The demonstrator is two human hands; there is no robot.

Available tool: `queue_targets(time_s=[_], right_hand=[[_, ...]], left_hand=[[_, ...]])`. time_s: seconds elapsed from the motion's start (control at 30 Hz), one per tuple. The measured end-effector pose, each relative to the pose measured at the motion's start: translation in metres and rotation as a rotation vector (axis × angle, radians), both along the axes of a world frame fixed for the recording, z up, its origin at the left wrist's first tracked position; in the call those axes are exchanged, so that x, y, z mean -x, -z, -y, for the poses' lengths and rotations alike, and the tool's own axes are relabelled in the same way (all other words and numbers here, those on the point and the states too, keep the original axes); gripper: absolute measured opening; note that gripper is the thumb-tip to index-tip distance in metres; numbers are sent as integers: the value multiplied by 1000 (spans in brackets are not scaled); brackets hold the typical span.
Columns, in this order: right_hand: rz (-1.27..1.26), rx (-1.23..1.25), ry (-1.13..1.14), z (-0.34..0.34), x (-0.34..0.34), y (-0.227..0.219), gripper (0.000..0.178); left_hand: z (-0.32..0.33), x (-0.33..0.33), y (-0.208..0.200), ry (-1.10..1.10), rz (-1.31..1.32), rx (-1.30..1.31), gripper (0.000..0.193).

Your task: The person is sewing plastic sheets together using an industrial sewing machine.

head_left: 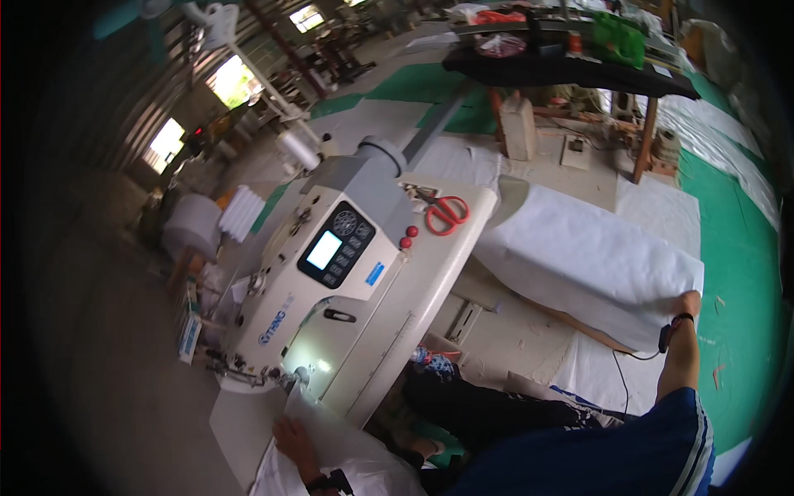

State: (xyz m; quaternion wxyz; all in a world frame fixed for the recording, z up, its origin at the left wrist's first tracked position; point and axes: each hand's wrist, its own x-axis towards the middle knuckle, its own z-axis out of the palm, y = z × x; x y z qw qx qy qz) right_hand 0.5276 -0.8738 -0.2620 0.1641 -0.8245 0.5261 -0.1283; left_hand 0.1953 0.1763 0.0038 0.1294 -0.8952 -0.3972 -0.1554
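Note:
My left hand [296, 444] lies with its fingers outstretched on a translucent white sheet [318, 420], just below the lit needle area of a white sewing machine [285, 293]. Out to the right, my right hand [686, 305] is closed on the corner of a long white sheet [591, 240], which drapes over a low support beside the machine table. Its fingertips are partly hidden by the folded material. On the sewing machine, a control panel [337, 245] has its screen glowing.
Red-handled scissors [447, 217] and two red knobs [408, 237] are at the machine's right. A thread cone [298, 150] stands behind it. Beyond is a dark-covered table [571, 76] with a green bag [619, 40]. A cable [624, 384] trails from my right wrist.

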Motion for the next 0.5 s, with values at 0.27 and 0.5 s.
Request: queue_targets(time_s=[0.27,0.5], right_hand=[[202,-56,-234,-35,8,-70,20],[596,-957,-707,-120,30,-159,54]], left_hand=[[26,-5,-15,-44,77,133,47],[-49,13,20,153,482,613,35]])
